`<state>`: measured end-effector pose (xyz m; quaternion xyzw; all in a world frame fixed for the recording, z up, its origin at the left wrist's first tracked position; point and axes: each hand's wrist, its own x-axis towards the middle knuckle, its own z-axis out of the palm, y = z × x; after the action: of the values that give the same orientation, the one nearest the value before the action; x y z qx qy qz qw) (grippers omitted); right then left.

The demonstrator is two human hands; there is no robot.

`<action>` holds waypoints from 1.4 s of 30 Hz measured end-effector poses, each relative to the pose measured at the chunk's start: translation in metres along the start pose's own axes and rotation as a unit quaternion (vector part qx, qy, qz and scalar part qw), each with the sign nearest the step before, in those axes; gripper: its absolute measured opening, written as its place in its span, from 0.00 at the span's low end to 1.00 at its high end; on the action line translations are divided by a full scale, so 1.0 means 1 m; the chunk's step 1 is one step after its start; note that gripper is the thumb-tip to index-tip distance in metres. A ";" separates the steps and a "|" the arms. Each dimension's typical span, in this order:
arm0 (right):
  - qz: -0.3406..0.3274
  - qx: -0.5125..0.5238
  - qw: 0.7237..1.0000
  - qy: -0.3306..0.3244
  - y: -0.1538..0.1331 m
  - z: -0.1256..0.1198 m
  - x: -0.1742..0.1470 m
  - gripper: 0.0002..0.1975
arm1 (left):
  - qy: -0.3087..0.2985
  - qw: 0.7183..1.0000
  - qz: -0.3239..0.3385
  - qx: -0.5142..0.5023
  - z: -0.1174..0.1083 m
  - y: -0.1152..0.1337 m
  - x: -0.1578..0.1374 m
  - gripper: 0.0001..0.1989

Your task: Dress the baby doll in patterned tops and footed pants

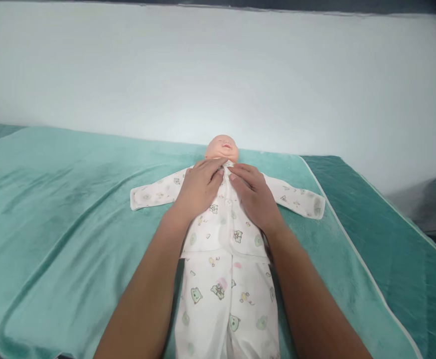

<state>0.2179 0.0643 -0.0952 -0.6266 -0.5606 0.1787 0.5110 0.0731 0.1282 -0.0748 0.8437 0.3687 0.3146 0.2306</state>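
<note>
Centrally, the doll point(218, 144) lies face-up on the green blanket point(75, 174), head at 12 o'clock of the printed shirt point(219, 232), trousers point(210, 309) at 6; sleeves point(154, 195) extend towards 9 and 3. Left hand point(202, 185), between 10 and 11, and right hand point(252, 192), between 1 and 2, rest palm-down on the shirt, fingers extended, no grip evident
</note>
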 end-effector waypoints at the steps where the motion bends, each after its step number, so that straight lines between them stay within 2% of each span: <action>1: 0.002 -0.005 1.000 -0.007 0.000 0.000 0.000 0.15 | -0.002 1.000 -0.001 0.001 0.000 0.000 0.000 0.21; 7: -0.002 -0.035 0.998 -0.051 0.006 -0.004 0.003 0.19 | 0.000 1.000 -0.002 0.001 0.001 -0.001 0.001 0.21; 12: -0.045 -0.021 0.996 -0.079 0.012 -0.008 0.008 0.21 | 0.000 1.000 0.008 -0.006 0.003 -0.002 0.001 0.21; 16: -0.073 0.028 0.996 -0.047 0.019 -0.009 0.007 0.21 | 0.004 1.000 0.010 -0.018 0.003 -0.004 -0.002 0.21; 19: -0.072 -0.021 0.997 -0.006 0.039 -0.014 0.002 0.24 | 0.018 0.999 -0.010 -0.027 0.003 -0.015 -0.013 0.23; 22: -0.057 -0.154 0.986 0.033 0.071 -0.030 -0.009 0.25 | 0.062 0.997 -0.034 -0.002 0.002 -0.039 -0.033 0.25; 25: -0.035 -0.252 0.966 0.043 0.105 -0.061 -0.024 0.25 | 0.096 0.989 -0.051 0.098 -0.006 -0.067 -0.061 0.24; 28: -0.018 -0.295 0.955 0.038 0.132 -0.100 -0.041 0.24 | 0.099 0.977 -0.070 0.176 -0.023 -0.090 -0.088 0.24; 30: -0.012 -0.308 0.951 0.037 0.145 -0.124 -0.051 0.23 | 0.109 0.966 -0.113 0.207 -0.037 -0.102 -0.103 0.25; 33: 0.035 -0.312 0.945 0.088 0.154 -0.148 -0.061 0.21 | 0.138 0.949 -0.188 0.214 -0.053 -0.115 -0.115 0.26; 36: 0.112 -0.288 0.937 0.163 0.154 -0.154 -0.061 0.19 | 0.166 0.942 -0.224 0.188 -0.059 -0.122 -0.117 0.25; 38: 0.144 -0.258 0.937 0.184 0.152 -0.152 -0.056 0.19 | 0.179 0.942 -0.226 0.171 -0.060 -0.124 -0.115 0.24; 42: 0.146 -0.192 0.949 0.206 0.149 -0.144 -0.042 0.20 | 0.198 0.959 -0.196 0.056 -0.060 -0.125 -0.110 0.24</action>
<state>0.3973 -0.0143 -0.1754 -0.8108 -0.3696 0.0078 0.4539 -0.0870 0.1306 -0.1500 0.6871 0.5826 0.4026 0.1625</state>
